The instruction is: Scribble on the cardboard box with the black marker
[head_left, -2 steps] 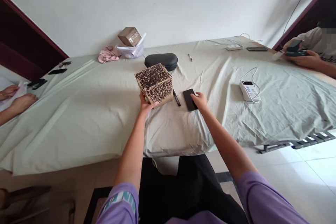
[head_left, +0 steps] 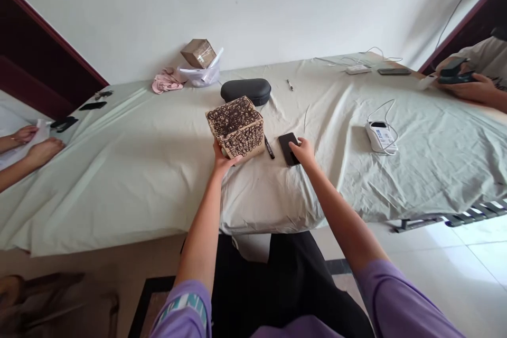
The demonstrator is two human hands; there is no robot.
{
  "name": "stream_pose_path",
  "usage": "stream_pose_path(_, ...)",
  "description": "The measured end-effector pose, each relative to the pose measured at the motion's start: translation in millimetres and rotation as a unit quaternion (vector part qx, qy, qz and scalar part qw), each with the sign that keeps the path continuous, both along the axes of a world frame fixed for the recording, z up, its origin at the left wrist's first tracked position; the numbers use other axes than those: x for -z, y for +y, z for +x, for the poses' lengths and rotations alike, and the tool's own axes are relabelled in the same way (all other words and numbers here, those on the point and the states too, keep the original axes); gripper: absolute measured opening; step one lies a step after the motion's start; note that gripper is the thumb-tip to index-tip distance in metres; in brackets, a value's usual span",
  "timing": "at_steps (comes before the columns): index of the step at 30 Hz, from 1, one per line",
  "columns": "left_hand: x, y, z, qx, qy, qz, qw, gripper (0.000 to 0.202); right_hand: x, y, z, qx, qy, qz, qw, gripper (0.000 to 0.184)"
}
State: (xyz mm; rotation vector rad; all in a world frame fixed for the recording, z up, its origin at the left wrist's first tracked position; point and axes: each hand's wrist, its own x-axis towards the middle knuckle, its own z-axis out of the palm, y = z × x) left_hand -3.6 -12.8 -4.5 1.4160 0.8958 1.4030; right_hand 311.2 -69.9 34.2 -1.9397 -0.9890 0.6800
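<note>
A person in purple sleeves sits at a table draped in a pale grey-green cloth [head_left: 130, 169], both arms stretched forward. The left hand [head_left: 222, 161] grips the near lower corner of a cardboard box [head_left: 235, 127] covered in dense black scribbles, thumb pressed against its front face, the box tipped slightly and resting on the cloth near the middle of the table. The right hand [head_left: 303, 151] lies flat and open, fingers resting on the near edge of a black phone [head_left: 287, 148] that sits face up on the cloth just right of the box; the hand does not close around it. A black marker [head_left: 269, 147] lies between box and phone. Behind the box sits a dark oval case [head_left: 246, 90], and further back a pink cloth [head_left: 167, 80], a clear container [head_left: 199, 75] and a small brown carton [head_left: 198, 53]. A white device [head_left: 379, 135] with a cable rests to the right. Other people's hands appear at the left edge [head_left: 41, 151] and the far right [head_left: 471, 87], the latter holding a dark object.
</note>
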Motion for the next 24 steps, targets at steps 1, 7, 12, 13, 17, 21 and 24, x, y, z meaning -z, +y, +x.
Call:
stream_pose_path(1,2.7,-7,-2,0.003,0.007,-0.002,1.0,0.131,-0.9,-1,-1,-0.01,-0.017,-0.005,1.0,0.068)
stream_pose_path(7,19.9,-34,-15,0.011,-0.001,-0.056,0.998,0.125,-3.5,-22,-4,-0.096,-0.095,-0.002,0.991,0.079)
stream_pose_path(12,28.4,-38,-12,0.027,-0.02,-0.099,0.994,0.115,1.1,-53,-16,-0.387,-0.054,0.131,0.911,0.124)
stream_pose_path(13,29.7,-41,-8,0.04,-0.021,-0.109,0.993,0.112,2.3,-57,-20,-0.418,-0.02,0.154,0.895,0.136)
stream_pose_path(17,34.8,-62,11,0.104,-0.015,-0.148,0.983,0.09,3.2,-66,-31,-0.388,0.073,0.259,0.881,0.16)
stream_pose_path(21,37.5,-77,18,0.134,-0.008,-0.178,0.975,0.078,-0.4,-71,-25,-0.36,0.09,0.266,0.889,0.164)
stream_pose_path(24,37.3,-78,15,0.14,-0.006,-0.19,0.972,0.075,-0.8,-79,-25,-0.359,0.105,0.256,0.891,0.167)
